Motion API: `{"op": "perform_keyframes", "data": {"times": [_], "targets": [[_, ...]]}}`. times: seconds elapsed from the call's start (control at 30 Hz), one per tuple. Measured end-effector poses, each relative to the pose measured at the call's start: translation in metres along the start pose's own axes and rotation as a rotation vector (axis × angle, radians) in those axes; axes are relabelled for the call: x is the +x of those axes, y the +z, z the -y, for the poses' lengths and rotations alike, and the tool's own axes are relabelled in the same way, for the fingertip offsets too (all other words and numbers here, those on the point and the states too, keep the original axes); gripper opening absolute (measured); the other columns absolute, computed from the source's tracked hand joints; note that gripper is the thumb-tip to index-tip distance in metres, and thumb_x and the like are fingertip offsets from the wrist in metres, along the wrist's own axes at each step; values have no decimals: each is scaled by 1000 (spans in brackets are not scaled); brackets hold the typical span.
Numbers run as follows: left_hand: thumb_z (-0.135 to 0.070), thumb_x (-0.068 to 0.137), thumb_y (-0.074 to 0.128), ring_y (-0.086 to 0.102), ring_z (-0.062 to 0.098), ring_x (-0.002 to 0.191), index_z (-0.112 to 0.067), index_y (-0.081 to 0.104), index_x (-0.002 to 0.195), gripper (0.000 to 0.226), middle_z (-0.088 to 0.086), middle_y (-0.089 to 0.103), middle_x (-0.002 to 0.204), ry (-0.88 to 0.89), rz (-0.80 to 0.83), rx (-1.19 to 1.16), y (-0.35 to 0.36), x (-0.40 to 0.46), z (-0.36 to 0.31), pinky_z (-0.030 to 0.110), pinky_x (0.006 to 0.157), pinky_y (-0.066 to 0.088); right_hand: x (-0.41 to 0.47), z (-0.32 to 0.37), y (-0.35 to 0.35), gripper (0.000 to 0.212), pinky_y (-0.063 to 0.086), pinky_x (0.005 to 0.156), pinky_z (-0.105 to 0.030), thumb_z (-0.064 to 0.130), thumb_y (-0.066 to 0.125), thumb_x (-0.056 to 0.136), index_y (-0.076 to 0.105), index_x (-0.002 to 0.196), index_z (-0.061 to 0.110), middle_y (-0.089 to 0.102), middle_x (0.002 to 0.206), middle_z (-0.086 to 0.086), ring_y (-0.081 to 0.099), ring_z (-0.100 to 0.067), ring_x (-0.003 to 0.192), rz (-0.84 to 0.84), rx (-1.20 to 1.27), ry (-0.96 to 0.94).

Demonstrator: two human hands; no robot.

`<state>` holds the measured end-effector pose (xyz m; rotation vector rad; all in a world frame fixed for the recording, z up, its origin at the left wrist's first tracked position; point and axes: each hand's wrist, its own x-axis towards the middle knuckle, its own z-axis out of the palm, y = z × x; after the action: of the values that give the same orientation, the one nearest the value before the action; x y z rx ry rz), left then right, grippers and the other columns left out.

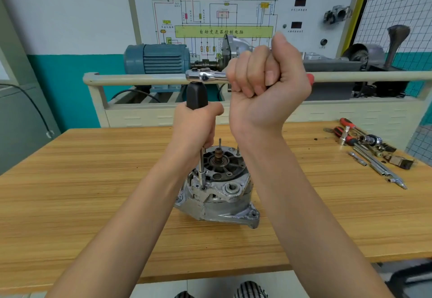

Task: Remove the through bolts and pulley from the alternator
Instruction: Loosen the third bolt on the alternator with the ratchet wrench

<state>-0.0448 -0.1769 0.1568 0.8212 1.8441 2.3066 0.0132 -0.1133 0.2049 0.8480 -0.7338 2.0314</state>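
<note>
A silver alternator (219,197) stands on the wooden table (93,180), rear end up, its bearing and shaft showing. Two thin bolts (220,144) stick up from its far rim. A long driver with a black handle (196,96) stands upright, its socket tip (202,180) seated on a bolt at the housing's near left. My left hand (196,126) grips the lower part of that handle. A chrome ratchet (205,75) sits on the handle's top and lies horizontally. My right hand (266,82) is fisted around the ratchet's grip, whose red end pokes out to the right.
Loose tools lie at the table's right edge: red-handled screwdrivers (346,131), sockets and extension bars (378,169). Behind the table stands a training rig with a blue motor (156,59) and a wiring-diagram board (222,16). A cream rail (140,79) crosses behind my hands.
</note>
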Motion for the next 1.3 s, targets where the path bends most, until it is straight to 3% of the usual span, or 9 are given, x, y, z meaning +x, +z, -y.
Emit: {"op": "perform_keyframes", "data": {"times": [0.23, 0.37, 0.53, 0.7, 0.8, 0.97, 1.03, 1.17, 1.3], "targets": [[-12, 78, 61, 21, 8, 28, -20, 34, 43, 45, -7, 26, 34, -28, 469, -122, -21, 3, -5, 18, 37, 20, 34, 9, -22, 62, 16, 39, -18, 14, 31, 95, 31, 33, 17, 21, 30, 4, 19, -11, 26, -169, 285, 404], [-12, 78, 60, 20, 6, 26, -19, 31, 41, 48, -8, 24, 32, -114, 588, -213, -23, 5, -5, 17, 35, 16, 40, 2, -28, 63, 12, 42, -18, 18, 31, 97, 29, 34, 16, 21, 30, 4, 20, -12, 24, -275, 425, 487], [-9, 81, 57, 15, 6, 26, -24, 28, 37, 55, -8, 20, 32, -142, 355, -166, -16, 4, -4, 16, 35, 12, 21, 4, -14, 63, 16, 38, -20, 11, 30, 95, 31, 33, 19, 21, 31, 6, 16, -9, 28, -170, 228, 274], [1, 86, 49, 14, 8, 30, -20, 27, 52, 46, -8, 21, 37, -48, 68, -81, -4, 1, -1, 13, 36, 15, 2, -5, 4, 56, 14, 42, -26, 6, 37, 88, 33, 34, 20, 26, 33, 7, 19, -7, 32, 16, -9, 6], [2, 85, 51, 15, 9, 31, -22, 30, 47, 50, -8, 22, 38, -18, 115, -66, -7, 0, 0, 14, 37, 18, 10, 2, -2, 62, 15, 40, -22, 6, 31, 93, 33, 33, 20, 24, 32, 7, 13, -9, 33, -3, 69, 104], [-7, 79, 56, 19, 6, 27, -20, 33, 41, 46, -8, 25, 34, -67, 479, -172, -20, -1, -2, 19, 36, 14, 36, 5, -23, 52, 16, 40, -19, 13, 38, 85, 32, 33, 15, 23, 30, 4, 21, -11, 25, -143, 343, 448], [-8, 79, 55, 18, 6, 27, -20, 31, 41, 46, -8, 24, 33, -100, 520, -169, -21, 0, -3, 19, 36, 12, 40, 0, -29, 52, 14, 40, -19, 15, 38, 85, 30, 33, 15, 23, 29, 3, 22, -12, 24, -218, 446, 505], [-2, 87, 52, 16, 6, 28, -23, 29, 40, 56, -8, 22, 34, -133, 360, -136, -15, 1, -2, 17, 36, 11, 37, -1, -31, 60, 15, 39, -17, 16, 33, 94, 30, 34, 17, 21, 30, 4, 19, -11, 25, -306, 450, 429], [4, 86, 49, 17, 7, 29, -22, 29, 49, 50, -8, 23, 37, -99, 89, -78, -2, 1, 1, 14, 34, 16, 19, 6, -19, 61, 17, 40, -23, 10, 31, 95, 31, 35, 19, 21, 32, 5, 17, -10, 30, -196, 225, 226]]}}
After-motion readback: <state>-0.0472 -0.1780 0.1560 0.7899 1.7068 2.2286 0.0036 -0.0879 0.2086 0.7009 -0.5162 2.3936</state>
